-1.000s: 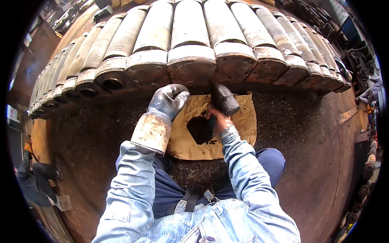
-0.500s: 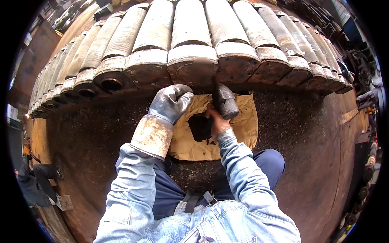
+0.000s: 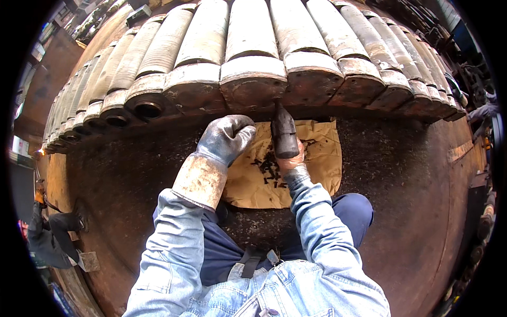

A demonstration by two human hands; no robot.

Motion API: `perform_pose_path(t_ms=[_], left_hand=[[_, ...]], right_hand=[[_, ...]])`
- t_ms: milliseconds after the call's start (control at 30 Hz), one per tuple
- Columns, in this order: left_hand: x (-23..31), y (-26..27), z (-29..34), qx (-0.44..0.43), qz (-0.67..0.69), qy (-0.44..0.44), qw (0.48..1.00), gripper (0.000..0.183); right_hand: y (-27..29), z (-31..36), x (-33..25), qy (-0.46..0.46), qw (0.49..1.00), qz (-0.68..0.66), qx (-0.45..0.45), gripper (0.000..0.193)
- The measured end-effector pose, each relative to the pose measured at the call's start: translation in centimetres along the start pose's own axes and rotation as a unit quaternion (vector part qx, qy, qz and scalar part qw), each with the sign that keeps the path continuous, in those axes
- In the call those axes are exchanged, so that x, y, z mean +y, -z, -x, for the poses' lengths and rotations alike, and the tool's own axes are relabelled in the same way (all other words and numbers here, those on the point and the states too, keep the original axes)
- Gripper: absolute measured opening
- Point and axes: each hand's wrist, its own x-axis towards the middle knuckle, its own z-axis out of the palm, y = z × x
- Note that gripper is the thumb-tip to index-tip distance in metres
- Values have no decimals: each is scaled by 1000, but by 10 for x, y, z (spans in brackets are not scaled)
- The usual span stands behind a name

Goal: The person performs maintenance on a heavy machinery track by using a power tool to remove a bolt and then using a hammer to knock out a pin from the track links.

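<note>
My right hand [image 3: 292, 160] is wrapped round the grip of a dark impact driver [image 3: 284, 136]. Its tapered nose points away from me, close to the lower front edge of the middle block [image 3: 253, 87]; whether it touches is hard to tell. My left hand [image 3: 226, 138], in a worn grey work glove with a long tan cuff, is closed beside the driver's nose, below the block. What its fingers hold, if anything, is hidden. Beneath both hands lies a sheet of brown paper [image 3: 322, 169] with several small dark bolts [image 3: 270, 170] scattered on it.
A curved row of thick pale cylinders [image 3: 252, 29] with rusty end blocks stretches across the far side. Some left blocks have round openings [image 3: 148, 109]. The floor [image 3: 401, 158] is dark and gritty. Another person [image 3: 53, 232] is at the far left, near a bright spark.
The driver has swung from a slant to nearly straight ahead, and its black foot has gone from sight, uncovering the bolts. My left hand stays closed in nearly the same place.
</note>
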Motion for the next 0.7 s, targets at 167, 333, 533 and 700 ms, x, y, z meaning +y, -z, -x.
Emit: perform_pose_path(t_ms=[167, 333, 533, 700], left_hand=[[-6, 4, 0, -3, -2, 5, 1000, 23], [0, -5, 1, -20, -23, 6, 1000, 21], [-2, -5, -2, -26, -22, 35, 999, 19], [5, 7, -1, -9, -41, 13, 999, 20]], right_hand=[[1, -10, 19, 6, 987, -159, -38, 22], [-18, -2, 22, 108, 991, 80, -7, 33], [-22, -9, 19, 141, 987, 74, -12, 47], [-26, -10, 43, 190, 960, 194, -75, 68]])
